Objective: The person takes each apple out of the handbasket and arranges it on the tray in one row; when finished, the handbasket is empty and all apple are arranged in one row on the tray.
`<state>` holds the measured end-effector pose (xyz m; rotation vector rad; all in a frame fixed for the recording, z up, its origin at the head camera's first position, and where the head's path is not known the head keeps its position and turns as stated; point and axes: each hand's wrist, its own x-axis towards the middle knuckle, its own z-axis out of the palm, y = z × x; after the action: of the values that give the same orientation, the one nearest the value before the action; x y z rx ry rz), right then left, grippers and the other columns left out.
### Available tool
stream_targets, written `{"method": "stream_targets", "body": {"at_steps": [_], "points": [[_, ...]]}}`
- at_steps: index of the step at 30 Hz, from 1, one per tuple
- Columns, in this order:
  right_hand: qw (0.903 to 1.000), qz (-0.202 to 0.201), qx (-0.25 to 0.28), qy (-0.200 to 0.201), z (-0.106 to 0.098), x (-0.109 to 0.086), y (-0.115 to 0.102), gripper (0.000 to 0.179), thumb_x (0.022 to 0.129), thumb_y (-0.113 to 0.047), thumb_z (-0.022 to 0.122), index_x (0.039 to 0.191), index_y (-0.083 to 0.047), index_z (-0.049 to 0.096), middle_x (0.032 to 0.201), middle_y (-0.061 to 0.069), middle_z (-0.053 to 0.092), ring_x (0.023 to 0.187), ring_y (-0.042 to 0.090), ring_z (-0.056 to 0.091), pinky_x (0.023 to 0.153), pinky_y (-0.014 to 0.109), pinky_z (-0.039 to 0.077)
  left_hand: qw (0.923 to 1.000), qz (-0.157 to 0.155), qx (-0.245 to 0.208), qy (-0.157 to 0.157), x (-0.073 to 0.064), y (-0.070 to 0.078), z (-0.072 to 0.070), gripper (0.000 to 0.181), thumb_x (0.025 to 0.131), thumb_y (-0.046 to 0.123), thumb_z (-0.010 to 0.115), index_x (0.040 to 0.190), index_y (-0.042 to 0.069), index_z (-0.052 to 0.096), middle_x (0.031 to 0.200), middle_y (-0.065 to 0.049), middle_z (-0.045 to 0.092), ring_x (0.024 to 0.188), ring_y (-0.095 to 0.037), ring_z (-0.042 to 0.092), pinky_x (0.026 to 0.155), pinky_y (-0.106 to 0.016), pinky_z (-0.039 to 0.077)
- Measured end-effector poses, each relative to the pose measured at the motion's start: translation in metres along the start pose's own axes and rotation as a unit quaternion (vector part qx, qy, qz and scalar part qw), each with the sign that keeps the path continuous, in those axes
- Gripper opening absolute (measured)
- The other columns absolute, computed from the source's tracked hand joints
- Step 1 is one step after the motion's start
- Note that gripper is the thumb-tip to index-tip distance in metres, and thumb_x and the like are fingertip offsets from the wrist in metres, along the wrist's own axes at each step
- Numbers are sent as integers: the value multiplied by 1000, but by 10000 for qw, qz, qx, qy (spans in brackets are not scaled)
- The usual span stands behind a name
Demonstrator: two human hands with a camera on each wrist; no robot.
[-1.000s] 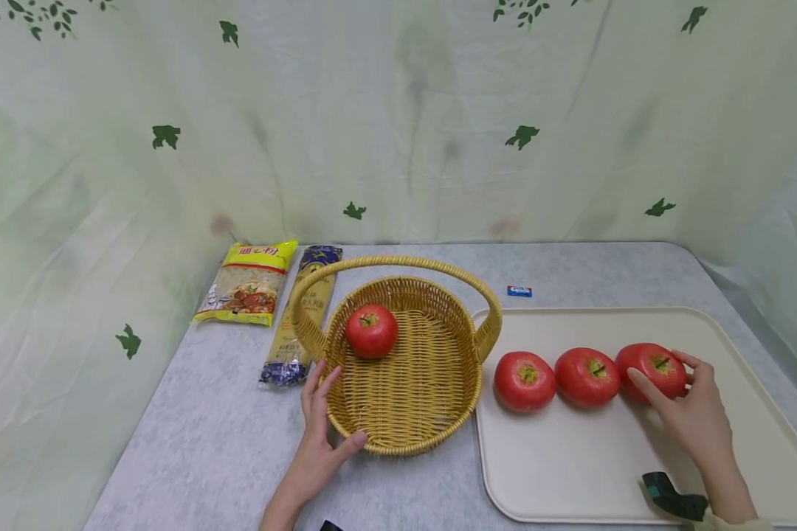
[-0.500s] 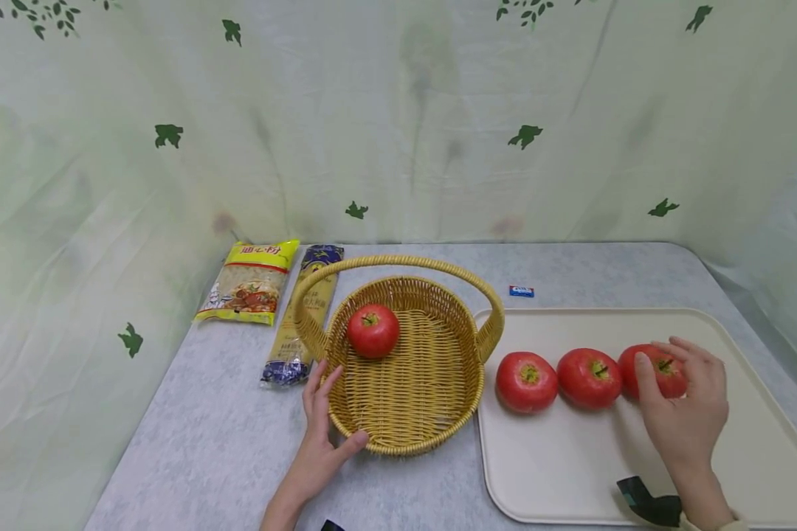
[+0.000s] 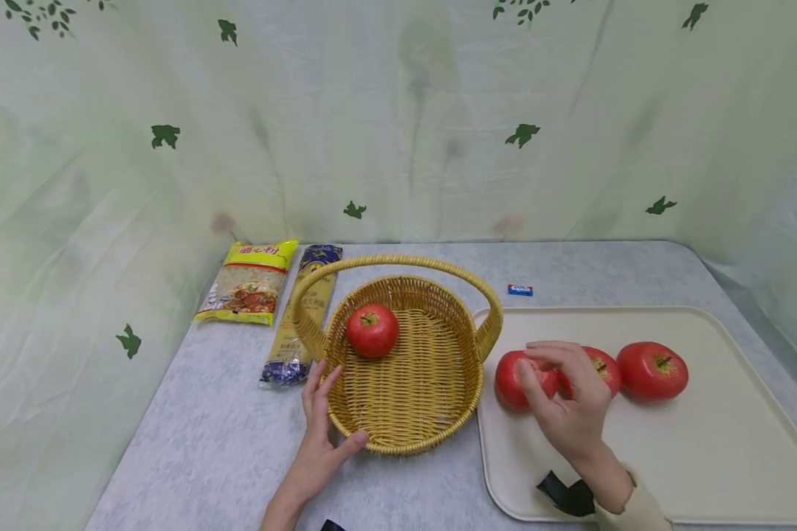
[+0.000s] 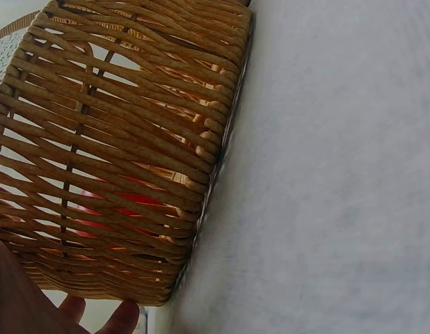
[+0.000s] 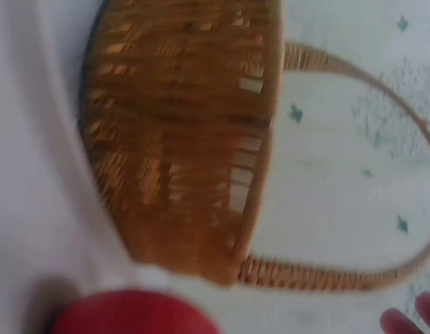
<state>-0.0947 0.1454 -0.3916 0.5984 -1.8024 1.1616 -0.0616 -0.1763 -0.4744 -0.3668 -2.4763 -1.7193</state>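
A wicker basket (image 3: 405,398) with a tall handle stands mid-table, one red apple (image 3: 372,330) inside it. My left hand (image 3: 319,442) rests against the basket's near left side, fingers spread at the rim and thumb along the front edge. On the cream tray (image 3: 704,472) lie three more apples in a row: a left one (image 3: 510,380), a middle one (image 3: 604,365) and a right one (image 3: 652,371). My right hand (image 3: 574,402) hovers before the left and middle ones, partly hiding both. It holds nothing; in the right wrist view its fingertips (image 5: 410,320) are apart from the red apple (image 5: 131,313).
At the back left lie a yellow bag of macaroni (image 3: 249,284) and a long spaghetti packet (image 3: 299,317). A small blue packet (image 3: 520,290) sits behind the tray. The tray's left edge lies close to the basket. A printed curtain (image 3: 438,110) hangs behind the table.
My right hand has let go of the right apple, leaving it in the row, and moved left to the left and middle apples. My left hand stays at the basket.
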Motion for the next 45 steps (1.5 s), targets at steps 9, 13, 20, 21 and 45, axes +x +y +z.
{"method": "stream_targets", "body": {"at_steps": [9, 13, 20, 21, 45], "points": [[9866, -821, 799, -1164, 50, 18, -14, 25, 92, -24, 61, 90, 0, 67, 86, 7, 65, 76, 18, 61, 68, 23, 51, 10000, -20, 54, 24, 0, -1, 0, 92, 78, 8, 74, 151, 18, 19, 155, 5, -9, 139, -27, -13, 96, -75, 6], [9780, -891, 802, -1709, 70, 26, -16, 17, 91, -22, 62, 92, -6, 68, 88, 1, 65, 80, 13, 62, 70, 26, 52, 10000, -20, 81, 43, -1, -1, 0, 93, 78, 9, 74, 151, 21, 20, 155, 4, -9, 139, -28, -13, 95, -75, 6], [9633, -399, 551, -2598, 97, 43, -17, 12, 88, -23, 67, 92, -11, 68, 90, -3, 62, 85, 7, 58, 75, 24, 49, 9999, -51, 100, 46, -1, -1, 1, 91, 78, 9, 74, 151, 21, 20, 155, 5, -8, 139, -28, -12, 95, -76, 7], [9601, -278, 447, -2748, 101, 45, -17, 13, 88, -24, 68, 93, -12, 69, 92, -4, 62, 86, 6, 58, 76, 24, 49, 9999, -55, 93, 43, -1, -1, 1, 91, 78, 9, 74, 151, 20, 20, 155, 5, -9, 138, -27, -13, 95, -76, 7], [8226, 1269, -1086, -5435, 166, 48, 18, 50, 86, -48, 65, 132, -29, 58, 130, 6, 54, 94, 17, 60, 73, 34, 50, 9999, -78, 78, 16, -1, 0, 0, 90, 80, 8, 73, 151, 18, 18, 154, 5, -10, 138, -30, -13, 94, -76, 7]]}}
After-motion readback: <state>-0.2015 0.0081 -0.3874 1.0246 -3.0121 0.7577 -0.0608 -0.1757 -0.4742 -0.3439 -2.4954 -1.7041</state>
